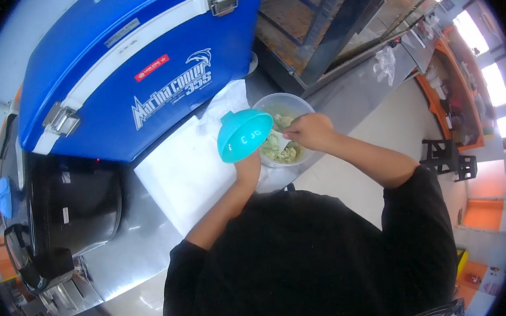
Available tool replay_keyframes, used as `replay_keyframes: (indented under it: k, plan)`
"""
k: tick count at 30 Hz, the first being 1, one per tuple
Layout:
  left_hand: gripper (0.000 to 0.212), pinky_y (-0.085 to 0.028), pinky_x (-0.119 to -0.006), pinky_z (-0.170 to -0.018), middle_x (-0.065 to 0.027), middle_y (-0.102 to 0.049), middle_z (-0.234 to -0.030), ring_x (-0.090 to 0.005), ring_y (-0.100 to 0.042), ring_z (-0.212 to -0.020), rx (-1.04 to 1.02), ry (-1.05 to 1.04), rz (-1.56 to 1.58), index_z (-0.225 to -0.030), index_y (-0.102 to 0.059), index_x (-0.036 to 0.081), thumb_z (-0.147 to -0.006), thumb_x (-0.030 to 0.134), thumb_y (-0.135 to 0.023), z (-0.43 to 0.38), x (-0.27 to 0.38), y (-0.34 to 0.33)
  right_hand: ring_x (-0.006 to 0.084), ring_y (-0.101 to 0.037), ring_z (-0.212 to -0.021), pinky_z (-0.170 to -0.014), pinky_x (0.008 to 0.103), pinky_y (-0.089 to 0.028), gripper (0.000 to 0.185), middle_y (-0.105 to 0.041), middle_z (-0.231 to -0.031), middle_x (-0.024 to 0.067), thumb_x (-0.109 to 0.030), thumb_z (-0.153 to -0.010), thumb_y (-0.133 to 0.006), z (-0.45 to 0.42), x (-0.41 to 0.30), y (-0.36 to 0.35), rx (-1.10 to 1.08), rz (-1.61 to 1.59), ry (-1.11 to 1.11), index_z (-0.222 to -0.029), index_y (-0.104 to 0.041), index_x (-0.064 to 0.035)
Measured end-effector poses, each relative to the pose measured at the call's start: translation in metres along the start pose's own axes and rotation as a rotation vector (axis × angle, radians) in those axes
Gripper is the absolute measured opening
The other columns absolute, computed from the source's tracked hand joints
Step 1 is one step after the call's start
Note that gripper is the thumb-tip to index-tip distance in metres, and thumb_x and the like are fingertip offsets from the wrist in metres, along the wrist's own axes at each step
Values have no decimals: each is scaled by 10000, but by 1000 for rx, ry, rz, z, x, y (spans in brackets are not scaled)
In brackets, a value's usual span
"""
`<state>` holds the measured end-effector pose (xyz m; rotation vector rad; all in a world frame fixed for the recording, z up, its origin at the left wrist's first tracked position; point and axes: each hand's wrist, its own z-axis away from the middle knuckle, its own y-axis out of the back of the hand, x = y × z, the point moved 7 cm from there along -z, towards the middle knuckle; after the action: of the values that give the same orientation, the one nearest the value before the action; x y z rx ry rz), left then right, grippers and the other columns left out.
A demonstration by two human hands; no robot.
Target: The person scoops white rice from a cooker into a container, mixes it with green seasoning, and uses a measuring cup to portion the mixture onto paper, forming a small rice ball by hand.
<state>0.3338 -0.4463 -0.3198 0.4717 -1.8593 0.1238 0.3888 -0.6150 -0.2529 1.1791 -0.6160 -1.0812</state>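
My left hand (249, 162) is mostly hidden behind a teal plastic bowl (246, 136), which it holds tilted. The teal bowl overlaps the left side of a round translucent plastic tub (298, 101); whether the two touch, I cannot tell. Inside the tub lies a crumbly, pale green food mixture (287, 154). Over the tub, my right hand (311, 131) grips what looks like a white scraper or flat spoon (282, 142), its blade down at the mixture.
A white sheet (187, 167) covers part of the steel counter (136, 238). Behind it stands a blue cooler box (169, 62) with metal latches. A black rounded appliance (78, 203) is at left, a glass-sided cabinet (300, 25) at the upper right. A crumpled clear plastic bag (385, 65) lies farther right.
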Motion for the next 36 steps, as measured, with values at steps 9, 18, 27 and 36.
replay_keyframes:
  k: [9, 18, 27, 36]
  plan:
    - [151, -445, -413, -762, -155, -610, -939, -287, -568, -863, 27, -47, -84, -995, -578, -32, -856, 13, -537, -9, 0, 17, 243, -634, -789, -665, 370, -497, 224, -675, -853, 16, -371, -846, -592, 25, 12, 37, 160, -123, -16, -919, -726, -208]
    - [382, -444, -285, -511, -82, -547, -767, -151, -535, -545, -170, 396, -52, -1280, -377, -6, -912, 66, -448, -44, 97, 84, 269, -636, -774, -679, 346, -487, 252, -676, -883, 84, -325, -849, -612, 71, 58, 47, 402, -452, -115, -964, -713, -125]
    - [484, -455, -304, -483, -102, -512, -719, -167, -531, -535, -636, 658, 91, -1350, -246, 4, -915, 76, -445, -5, 111, 37, 274, -630, -734, -653, 362, -470, 229, -663, -797, 87, -286, -834, -619, 101, 46, 123, 433, -337, -137, -938, -711, -105]
    - [355, -323, -217, -438, -13, -414, -824, -90, -388, -553, -679, 1181, 631, -1247, -357, 125, -920, 140, -496, 18, 115, 12, 209, -604, -672, -618, 351, -431, 136, -605, -692, 4, -250, -774, -637, 80, -12, 152, 522, 319, 189, -830, -708, -147]
